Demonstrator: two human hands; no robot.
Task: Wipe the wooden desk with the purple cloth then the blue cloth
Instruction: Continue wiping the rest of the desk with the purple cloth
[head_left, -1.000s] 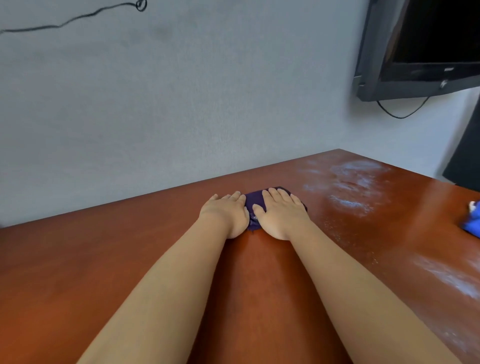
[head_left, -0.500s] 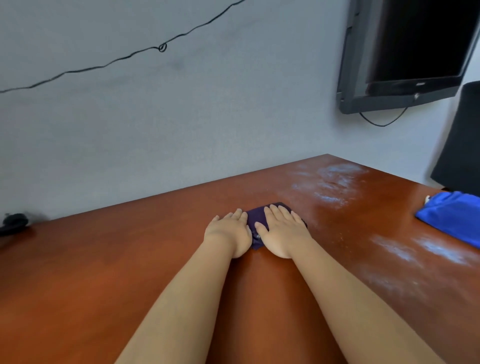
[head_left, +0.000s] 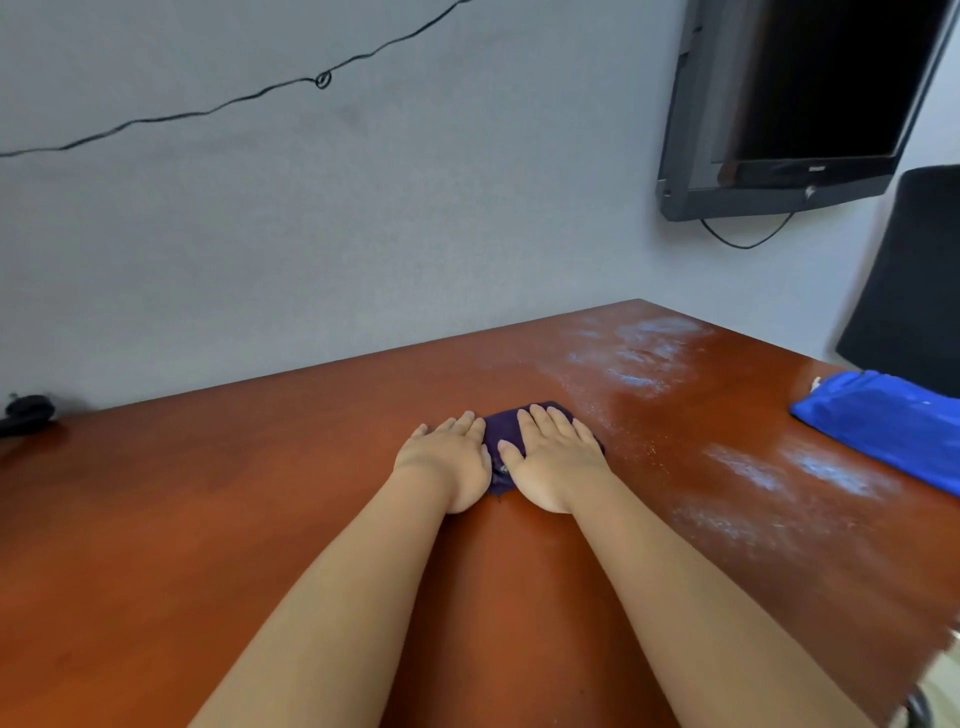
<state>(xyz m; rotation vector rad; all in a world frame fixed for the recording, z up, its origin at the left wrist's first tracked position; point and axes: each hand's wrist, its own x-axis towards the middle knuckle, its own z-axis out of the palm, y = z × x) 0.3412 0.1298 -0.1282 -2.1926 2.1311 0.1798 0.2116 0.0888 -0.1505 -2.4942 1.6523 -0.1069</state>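
Both hands, left hand (head_left: 451, 458) and right hand (head_left: 553, 460), press flat, fingers (head_left: 540, 423) straight, on the small purple cloth (head_left: 503, 428); bare reddish-brown wooden desk (head_left: 208, 493) spreads leftward, folded blue cloth (head_left: 883, 418) far right near the edge.

Both bare forearms stretched forward, near parallel. Left hand (head_left: 451, 457) flat, palm down, fingers straight and together. Right hand (head_left: 556, 457) flat just beside it, fingers slightly spread, thumb toward left hand.

A single head-worn wide-angle camera looks forward and down from above the near edge of the reddish-brown wooden table (head_left: 218, 519). It faces the grey wall (head_left: 363, 234) behind the far edge. Both forearms extend from the lower frame edge. Wide-angle distortion bends the frame's right margin.
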